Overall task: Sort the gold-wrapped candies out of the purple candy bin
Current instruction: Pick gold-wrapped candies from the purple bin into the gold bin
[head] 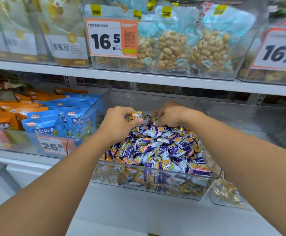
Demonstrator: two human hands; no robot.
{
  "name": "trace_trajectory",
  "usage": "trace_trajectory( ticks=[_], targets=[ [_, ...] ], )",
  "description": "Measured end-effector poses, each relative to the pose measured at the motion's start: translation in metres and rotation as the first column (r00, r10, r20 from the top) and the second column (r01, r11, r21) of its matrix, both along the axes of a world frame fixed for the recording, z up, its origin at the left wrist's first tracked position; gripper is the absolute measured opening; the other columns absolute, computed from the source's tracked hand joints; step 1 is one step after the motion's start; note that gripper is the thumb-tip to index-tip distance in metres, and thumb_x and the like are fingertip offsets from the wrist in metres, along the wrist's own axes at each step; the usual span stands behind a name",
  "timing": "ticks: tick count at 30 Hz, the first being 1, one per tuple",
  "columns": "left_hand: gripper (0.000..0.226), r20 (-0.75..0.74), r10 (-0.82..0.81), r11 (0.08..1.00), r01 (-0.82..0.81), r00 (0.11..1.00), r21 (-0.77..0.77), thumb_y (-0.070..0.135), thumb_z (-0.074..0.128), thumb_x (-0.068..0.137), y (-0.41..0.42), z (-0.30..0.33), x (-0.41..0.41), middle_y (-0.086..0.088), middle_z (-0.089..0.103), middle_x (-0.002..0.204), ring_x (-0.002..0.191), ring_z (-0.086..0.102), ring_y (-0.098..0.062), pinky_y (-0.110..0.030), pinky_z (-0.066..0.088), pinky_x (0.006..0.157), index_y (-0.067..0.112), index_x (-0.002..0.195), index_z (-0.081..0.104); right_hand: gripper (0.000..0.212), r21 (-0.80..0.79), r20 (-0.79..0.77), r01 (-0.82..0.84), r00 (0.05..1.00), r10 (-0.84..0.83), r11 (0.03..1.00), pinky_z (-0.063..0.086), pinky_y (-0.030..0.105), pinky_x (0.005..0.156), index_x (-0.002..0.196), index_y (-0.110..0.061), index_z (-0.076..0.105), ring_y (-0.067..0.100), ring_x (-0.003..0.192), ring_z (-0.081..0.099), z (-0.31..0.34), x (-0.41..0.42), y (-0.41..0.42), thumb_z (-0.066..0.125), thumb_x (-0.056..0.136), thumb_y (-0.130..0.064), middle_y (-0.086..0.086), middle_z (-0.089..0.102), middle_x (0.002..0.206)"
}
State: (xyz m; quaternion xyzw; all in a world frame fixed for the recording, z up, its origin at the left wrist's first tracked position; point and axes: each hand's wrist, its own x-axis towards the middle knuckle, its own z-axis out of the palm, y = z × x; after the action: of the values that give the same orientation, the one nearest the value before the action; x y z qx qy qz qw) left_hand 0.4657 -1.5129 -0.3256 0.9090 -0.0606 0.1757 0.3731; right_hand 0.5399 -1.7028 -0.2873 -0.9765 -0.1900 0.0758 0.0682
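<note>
both arms reach forward; left hand (pixel 120 122) and right hand (pixel 171 114) close together, fingers curled.

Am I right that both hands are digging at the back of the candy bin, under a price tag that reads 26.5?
Not quite: the head view shows the price tag above the hands reads 16.5. The rest holds: left hand and right hand are both at the back of the candy bin.

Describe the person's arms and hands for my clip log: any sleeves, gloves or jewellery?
Both forearms are bare as far as the frame shows: no sleeves, gloves, watch or bracelet in view. The left hand and right hand are bare too; the fingers are partly hidden among the candies, so rings cannot be ruled out.
</note>
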Motion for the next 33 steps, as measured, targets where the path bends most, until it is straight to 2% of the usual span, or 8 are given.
trace_trajectory(
  ticks=[4, 9, 13, 19, 23, 27, 30, 33],
  targets=[
    [0.021, -0.046, -0.034, 0.996, 0.03, 0.998, -0.081, 0.039, 0.079, 0.08, -0.004, 0.007, -0.013, 0.003, 0.059, 0.056, 0.041, 0.039, -0.006, -0.016, 0.032, 0.043, 0.021, 0.071, 0.074, 0.015, 0.201, 0.121, -0.018, 0.993, -0.007, 0.979, 0.053, 0.032, 0.077, 0.094, -0.015, 0.077, 0.02, 0.086, 0.065, 0.006, -0.01, -0.003, 0.068, 0.092, -0.026, 0.003, 0.074, 0.1],
    [0.02, 0.001, -0.136, 0.984, 0.135, 0.991, -0.119, 0.039, 0.083, 0.074, -0.023, 0.024, -0.034, 0.007, 0.054, 0.049, 0.045, 0.035, -0.005, -0.017, 0.03, 0.045, 0.021, 0.068, 0.076, 0.013, 0.397, 0.283, -0.123, 0.959, 0.006, 0.91, 0.04, 0.022, 0.052, 0.076, -0.02, 0.076, 0.001, 0.047, 0.053, 0.03, -0.081, -0.035, 0.071, 0.088, -0.024, -0.013, 0.062, 0.057],
    [0.018, 0.04, -0.282, 0.941, 0.284, 0.959, -0.186, 0.037, 0.08, 0.079, -0.063, 0.042, -0.051, 0.004, 0.058, 0.053, 0.048, 0.04, -0.007, -0.016, 0.033, 0.048, 0.023, 0.069, 0.074, 0.012, 0.804, -0.145, 0.209, 0.977, -0.158, 0.556, 0.024, 0.018, 0.036, 0.081, -0.014, 0.074, 0.011, 0.038, 0.037, 0.046, -0.129, -0.098, 0.07, 0.09, -0.02, 0.0, 0.051, 0.053],
    [0.029, 0.014, -0.454, 0.878, 0.45, 0.891, -0.166, 0.033, 0.07, 0.091, -0.154, 0.069, -0.051, 0.007, 0.052, 0.052, 0.044, 0.042, -0.008, -0.014, 0.035, 0.044, 0.011, 0.073, 0.069, 0.01, 0.669, -0.661, 0.719, 0.692, -0.292, 0.189, 0.021, 0.014, 0.028, 0.1, -0.011, 0.067, 0.005, 0.039, 0.035, 0.017, -0.133, -0.187, 0.065, 0.092, -0.017, 0.003, 0.049, 0.066],
    [0.044, -0.127, -0.491, 0.867, 0.497, 0.862, 0.019, 0.044, 0.067, 0.091, -0.21, 0.076, -0.032, -0.011, 0.066, 0.063, 0.051, 0.053, -0.012, -0.023, 0.043, 0.055, 0.003, 0.074, 0.07, 0.009, 0.615, -0.738, 0.783, 0.613, -0.281, 0.094, 0.023, 0.011, 0.028, 0.099, -0.013, 0.063, 0.002, 0.037, 0.036, 0.013, -0.132, -0.215, 0.059, 0.099, -0.021, -0.001, 0.051, 0.061],
    [0.054, -0.293, -0.441, 0.855, 0.496, 0.848, 0.148, 0.058, 0.046, 0.097, -0.244, 0.061, -0.011, -0.007, 0.074, 0.077, 0.061, 0.062, -0.018, -0.027, 0.049, 0.059, 0.015, 0.085, 0.076, 0.028, 0.632, -0.751, 0.775, 0.615, -0.24, 0.008, 0.029, 0.011, 0.028, 0.095, -0.01, 0.065, 0.004, 0.039, 0.045, 0.011, -0.134, -0.231, 0.048, 0.105, -0.03, 0.001, 0.054, 0.064],
    [0.063, -0.461, -0.422, 0.886, 0.463, 0.781, -0.026, 0.057, 0.032, 0.102, -0.252, 0.054, -0.002, -0.011, 0.072, 0.092, 0.061, 0.06, -0.02, -0.026, 0.052, 0.048, 0.009, 0.096, 0.073, 0.046, 0.626, -0.772, 0.774, 0.601, -0.206, -0.091, 0.037, 0.015, 0.028, 0.103, -0.005, 0.067, 0.014, 0.043, 0.058, 0.008, -0.133, -0.243, 0.039, 0.106, -0.042, 0.01, 0.061, 0.075],
    [0.057, -0.566, -0.474, 0.88, 0.335, 0.675, -0.337, 0.045, 0.031, 0.106, -0.256, 0.06, -0.002, -0.016, 0.067, 0.104, 0.086, 0.067, -0.029, -0.032, 0.059, 0.055, 0.005, 0.104, 0.07, 0.062, 0.603, -0.797, 0.773, 0.579, -0.169, -0.196, 0.05, 0.024, 0.033, 0.102, 0.0, 0.068, 0.027, 0.054, 0.07, 0.007, -0.131, -0.256, 0.036, 0.104, -0.054, 0.019, 0.067, 0.091]
  ],
)
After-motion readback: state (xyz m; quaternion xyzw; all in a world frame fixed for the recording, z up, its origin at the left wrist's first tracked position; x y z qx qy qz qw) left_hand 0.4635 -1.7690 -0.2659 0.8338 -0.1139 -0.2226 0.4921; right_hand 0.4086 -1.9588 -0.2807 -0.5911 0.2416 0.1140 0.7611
